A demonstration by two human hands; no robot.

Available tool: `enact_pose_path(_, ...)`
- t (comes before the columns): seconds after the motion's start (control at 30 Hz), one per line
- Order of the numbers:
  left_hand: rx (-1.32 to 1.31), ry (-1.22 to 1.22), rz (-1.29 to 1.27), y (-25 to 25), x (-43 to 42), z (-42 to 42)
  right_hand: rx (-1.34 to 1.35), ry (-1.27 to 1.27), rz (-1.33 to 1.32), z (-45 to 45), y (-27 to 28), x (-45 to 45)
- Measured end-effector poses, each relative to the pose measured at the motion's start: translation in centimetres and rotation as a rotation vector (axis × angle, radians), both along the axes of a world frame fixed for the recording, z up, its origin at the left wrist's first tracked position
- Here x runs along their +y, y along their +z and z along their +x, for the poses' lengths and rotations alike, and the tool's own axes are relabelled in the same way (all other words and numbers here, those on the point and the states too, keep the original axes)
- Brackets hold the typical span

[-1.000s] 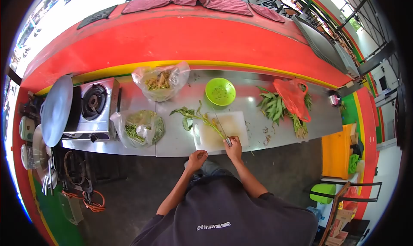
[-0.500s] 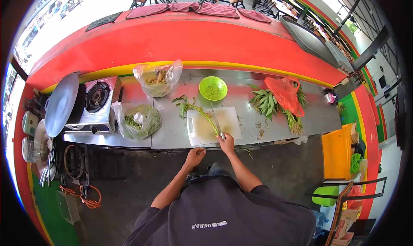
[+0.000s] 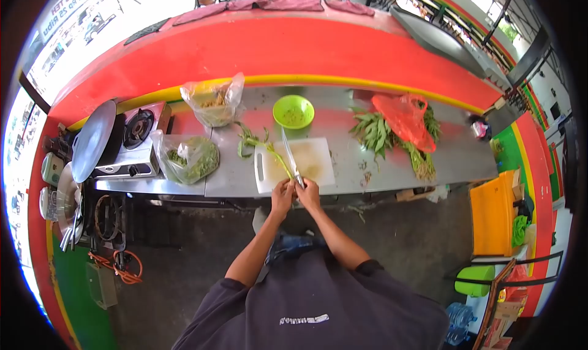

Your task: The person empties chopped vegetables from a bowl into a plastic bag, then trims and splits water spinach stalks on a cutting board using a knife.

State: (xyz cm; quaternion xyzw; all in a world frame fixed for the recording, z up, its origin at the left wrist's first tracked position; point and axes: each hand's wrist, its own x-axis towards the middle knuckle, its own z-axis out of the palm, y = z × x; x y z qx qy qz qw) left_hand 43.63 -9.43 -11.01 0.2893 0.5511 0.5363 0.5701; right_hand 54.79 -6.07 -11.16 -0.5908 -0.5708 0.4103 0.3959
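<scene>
Knife (image 3: 290, 155) is held by the handle in the right hand (image 3: 308, 192), fingers closed around it; blade is pointed away from the body, across the cutting board (image 3: 316, 163), tip near the green bowl (image 3: 293, 126). Leafy stem (image 3: 277, 156) is laid slantwise over the board just left of the blade, its leaves spread past the board's far left corner onto the steel counter (image 3: 236, 173). Left hand (image 3: 282, 197) is curled at the stem's lower end, close against the right hand, at the board's near edge; whether the stem is gripped by it cannot be told.

To the right, a bundle of greens (image 3: 372, 132) is partly covered by a red plastic bag (image 3: 401, 122). To the left, two clear bags of plant matter are set beside the gas stove (image 3: 145, 155). Loose scraps are scattered right of the board.
</scene>
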Motion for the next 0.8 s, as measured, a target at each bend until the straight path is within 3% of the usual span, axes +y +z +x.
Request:
enact_pose_path(0.1,-0.014,-0.007,-0.05,-0.8,-0.6,-0.4,0.019,0.071,0.186,1.8,-0.3,-0.3)
enact_pose_path(0.23,0.084,-0.102,-0.127,-0.6,-0.2,-0.5,-0.011,0.2,0.005,3.0,0.4,0.1)
enact_pose_path(0.33,0.047,-0.02,-0.168,-0.7,-1.2,-0.2,0.227,0.169,-0.37,3.0,-0.4,-0.6)
enact_pose_path(0.5,0.107,0.054,-0.124,-2.0,-2.1,-1.0,0.46,0.11,-0.397,2.2,0.0,-1.8)
enact_pose_path(0.57,0.146,0.164,-0.116,-2.4,-2.0,-1.3,0.183,0.124,-0.345,3.4,-0.8,-1.7)
enact_pose_path(0.73,0.158,0.197,-0.118,-3.5,-1.5,-2.8,-0.101,0.172,-0.118,5.4,-2.7,-1.9)
enact_pose_path(0.8,0.244,0.193,-0.035,-4.9,-0.6,-3.1,-0.194,-0.004,0.006,5.5,-3.6,-2.0)
